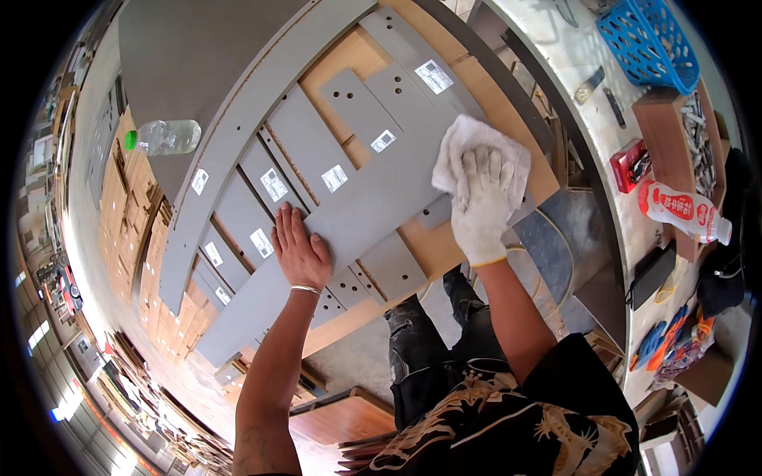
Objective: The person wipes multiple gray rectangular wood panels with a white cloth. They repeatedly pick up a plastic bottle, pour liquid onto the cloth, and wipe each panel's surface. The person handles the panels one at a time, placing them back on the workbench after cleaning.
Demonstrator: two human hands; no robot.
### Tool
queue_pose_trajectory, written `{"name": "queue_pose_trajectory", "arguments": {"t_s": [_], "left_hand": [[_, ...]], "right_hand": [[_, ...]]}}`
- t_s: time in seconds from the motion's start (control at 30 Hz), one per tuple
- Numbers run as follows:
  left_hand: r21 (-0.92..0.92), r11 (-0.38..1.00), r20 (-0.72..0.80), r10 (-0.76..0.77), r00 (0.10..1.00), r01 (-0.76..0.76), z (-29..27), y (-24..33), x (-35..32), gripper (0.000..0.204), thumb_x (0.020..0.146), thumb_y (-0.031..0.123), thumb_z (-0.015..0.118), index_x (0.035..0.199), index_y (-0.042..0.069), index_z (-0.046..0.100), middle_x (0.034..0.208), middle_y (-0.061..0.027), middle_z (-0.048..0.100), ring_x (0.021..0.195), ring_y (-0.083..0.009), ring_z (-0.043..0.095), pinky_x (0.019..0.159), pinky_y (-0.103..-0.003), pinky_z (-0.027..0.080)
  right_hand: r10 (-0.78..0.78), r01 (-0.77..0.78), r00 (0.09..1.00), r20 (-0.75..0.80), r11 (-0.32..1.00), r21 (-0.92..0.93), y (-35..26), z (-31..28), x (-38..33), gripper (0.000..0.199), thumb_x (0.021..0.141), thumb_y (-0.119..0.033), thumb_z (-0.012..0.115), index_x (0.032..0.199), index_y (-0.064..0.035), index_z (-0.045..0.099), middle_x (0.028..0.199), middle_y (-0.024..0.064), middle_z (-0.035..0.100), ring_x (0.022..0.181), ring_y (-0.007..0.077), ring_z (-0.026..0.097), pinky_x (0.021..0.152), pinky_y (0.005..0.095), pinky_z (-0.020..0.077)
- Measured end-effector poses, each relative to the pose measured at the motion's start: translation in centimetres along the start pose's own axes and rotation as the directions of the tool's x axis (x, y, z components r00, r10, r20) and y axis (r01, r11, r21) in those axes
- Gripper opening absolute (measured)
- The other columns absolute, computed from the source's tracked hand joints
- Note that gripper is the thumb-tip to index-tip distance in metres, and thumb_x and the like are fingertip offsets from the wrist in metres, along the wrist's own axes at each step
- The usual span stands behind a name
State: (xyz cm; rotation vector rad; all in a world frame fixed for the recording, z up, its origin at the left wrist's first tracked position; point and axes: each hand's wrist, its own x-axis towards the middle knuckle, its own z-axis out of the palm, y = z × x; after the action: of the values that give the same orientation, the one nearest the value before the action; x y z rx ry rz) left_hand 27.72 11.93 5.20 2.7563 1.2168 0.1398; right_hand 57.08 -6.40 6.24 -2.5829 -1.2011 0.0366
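A long grey panel (373,205) lies slantwise over several smaller grey boards, some with drilled holes and white labels. My bare left hand (301,248) rests on its near-left part, palm down with the fingers stretched out and nothing held. On my right hand (482,198) is a white knitted glove. That hand presses a folded white cloth (508,155) onto the panel's right end, its fingers laid over the cloth. The panel under the cloth is hidden. A long curved grey board (238,131) borders the stack on the far left.
A bottle with a green cap (168,137) lies on a dark surface at far left. To the right, a pale bench (591,139) bears a blue basket (652,47), a red box (631,165), a white-and-red bottle (679,211) and a wooden box of small metal parts (665,127).
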Motion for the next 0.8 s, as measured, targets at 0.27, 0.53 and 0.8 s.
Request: {"name": "queue_pose_trajectory", "arguments": {"t_s": [0.27,0.53,0.8], "left_hand": [[-0.035,0.999,-0.006,0.009,1.000,-0.010,0.3,0.4,0.4,0.063,0.099,0.026,0.043,0.154,-0.004,0.043,0.168,-0.0220,0.037,0.157,-0.0406,0.030,0.128,-0.056,0.019],[-0.035,0.999,-0.023,0.028,0.999,-0.029,0.1,0.2,-0.2,0.061,0.100,0.023,0.042,0.154,-0.006,0.043,0.167,-0.0224,0.037,0.157,-0.0419,0.030,0.129,-0.054,0.018],[-0.018,1.000,-0.026,0.000,1.000,0.000,0.0,-0.5,-0.7,0.060,0.100,0.024,0.043,0.155,-0.003,0.043,0.167,-0.0205,0.039,0.158,-0.0387,0.031,0.129,-0.053,0.019]], "right_hand": [[-0.138,0.048,0.954,0.267,0.947,0.317,-7.8,1.2,-5.6,0.056,0.091,-0.024,0.064,0.145,-0.0070,0.058,0.147,0.0182,0.058,0.149,0.0351,0.041,0.126,0.0502,0.0245],[-0.203,0.179,0.977,0.057,0.943,0.280,-3.6,2.0,-5.4,0.051,0.094,-0.029,0.062,0.142,-0.0125,0.060,0.136,0.0101,0.064,0.129,0.0318,0.056,0.112,0.0513,0.0370],[-0.274,0.039,0.874,0.402,0.864,0.503,-4.6,0.0,-4.4,0.054,0.097,-0.025,0.057,0.149,-0.0107,0.056,0.147,0.0125,0.060,0.141,0.0236,0.052,0.125,0.0481,0.0290]]}}
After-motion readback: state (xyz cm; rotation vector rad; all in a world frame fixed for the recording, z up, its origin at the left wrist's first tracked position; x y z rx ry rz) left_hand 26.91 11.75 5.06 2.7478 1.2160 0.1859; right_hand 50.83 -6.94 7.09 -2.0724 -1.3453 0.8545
